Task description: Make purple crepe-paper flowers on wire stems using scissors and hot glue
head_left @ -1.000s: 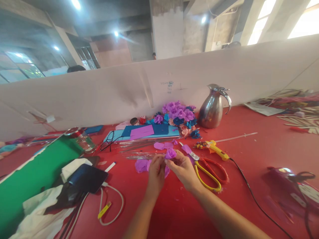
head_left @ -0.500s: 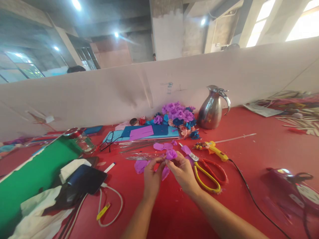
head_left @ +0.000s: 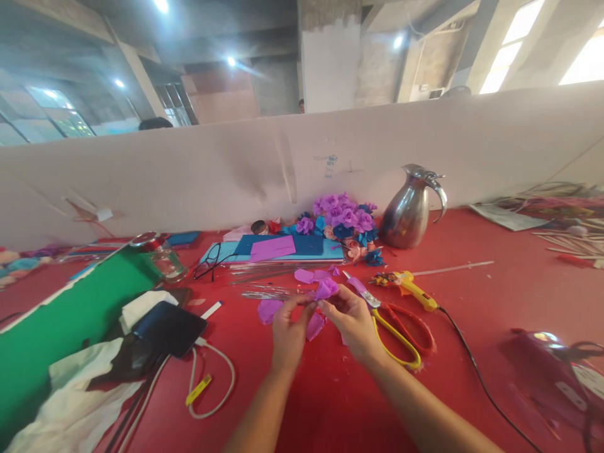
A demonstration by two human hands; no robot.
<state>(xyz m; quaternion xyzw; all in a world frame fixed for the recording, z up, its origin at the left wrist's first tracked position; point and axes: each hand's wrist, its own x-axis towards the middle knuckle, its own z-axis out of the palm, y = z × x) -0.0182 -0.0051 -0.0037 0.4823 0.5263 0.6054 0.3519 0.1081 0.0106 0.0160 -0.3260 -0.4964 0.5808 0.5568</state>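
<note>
A small purple paper flower (head_left: 325, 289) is pinched between my two hands over the red table. My left hand (head_left: 291, 324) grips its base from the left, thumb and fingers closed. From the other side my right hand (head_left: 352, 321) holds it by the petals and base, fingers also closed. Loose purple petals (head_left: 270, 311) lie beside and beneath my hands, with more petals (head_left: 311, 275) just beyond. Scissors with red and yellow handles (head_left: 396, 333) rest right of my right hand. A yellow glue gun (head_left: 415, 292) lies farther right.
Finished paper flowers (head_left: 342, 214) pile against the partition beside a steel jug (head_left: 408, 207). Paper sheets (head_left: 302, 246), glasses (head_left: 212, 264) and thin wires (head_left: 264, 292) lie ahead. A phone (head_left: 172, 327) with cable and a glass jar (head_left: 163, 258) are left; a maroon device (head_left: 557, 358) sits right.
The view has shifted slightly, so the table things appear farther right. Both hands still hold the purple flower, which has turned a little between the fingers.
</note>
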